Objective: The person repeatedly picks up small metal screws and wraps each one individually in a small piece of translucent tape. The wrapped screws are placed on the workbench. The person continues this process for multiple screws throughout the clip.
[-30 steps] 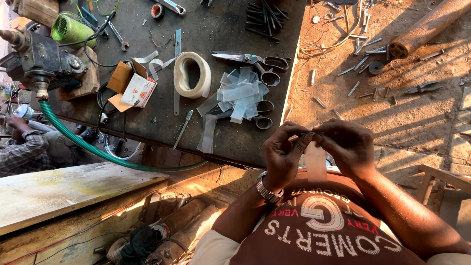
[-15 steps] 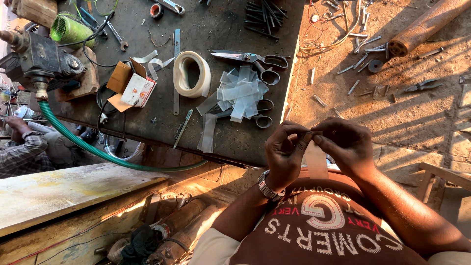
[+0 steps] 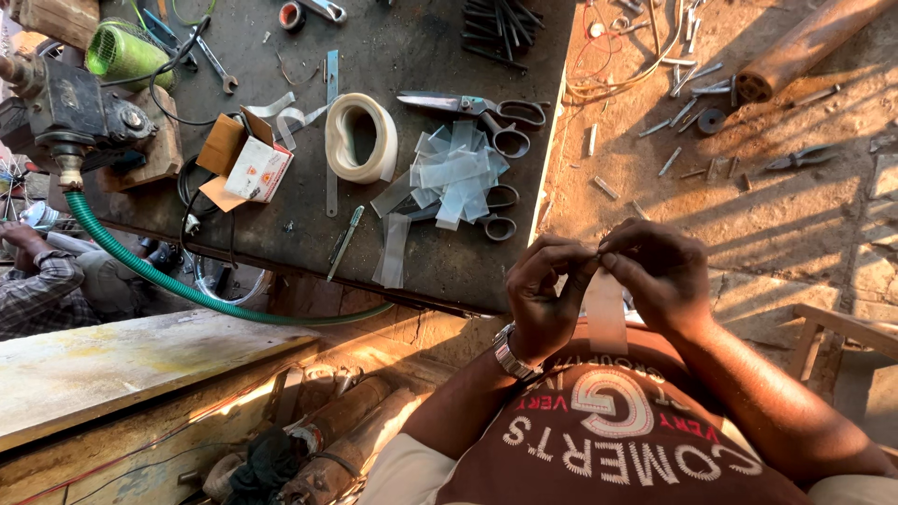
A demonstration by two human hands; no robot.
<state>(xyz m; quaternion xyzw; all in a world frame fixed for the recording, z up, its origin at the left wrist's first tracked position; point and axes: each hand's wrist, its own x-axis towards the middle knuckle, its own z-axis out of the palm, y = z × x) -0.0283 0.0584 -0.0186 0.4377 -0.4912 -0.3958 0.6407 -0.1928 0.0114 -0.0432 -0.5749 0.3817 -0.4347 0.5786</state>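
My left hand (image 3: pixel 544 292) and my right hand (image 3: pixel 659 273) meet in front of my chest, fingertips pinched together on the top of a pale translucent strip (image 3: pixel 606 313) that hangs down between them. A wristwatch sits on my left wrist. Just beyond my hands lies the dark workbench (image 3: pixel 309 238). On it a pile of similar cut strips (image 3: pixel 456 173) covers part of one pair of scissors (image 3: pixel 494 213). A larger pair of scissors (image 3: pixel 482 108) lies behind, next to a roll of whitish tape (image 3: pixel 358 138).
A small open cardboard box (image 3: pixel 248 161), a thin screwdriver (image 3: pixel 344 241), wrenches and black rods lie on the bench. A motor pump (image 3: pixel 70 108) with a green hose (image 3: pixel 168 281) stands at left. Another person's sleeve (image 3: pixel 37 290) shows lower left. Metal scraps litter the dirt floor.
Both hands stay pinched on the strip; the fingers shift slightly along its top edge. Nothing else has moved.
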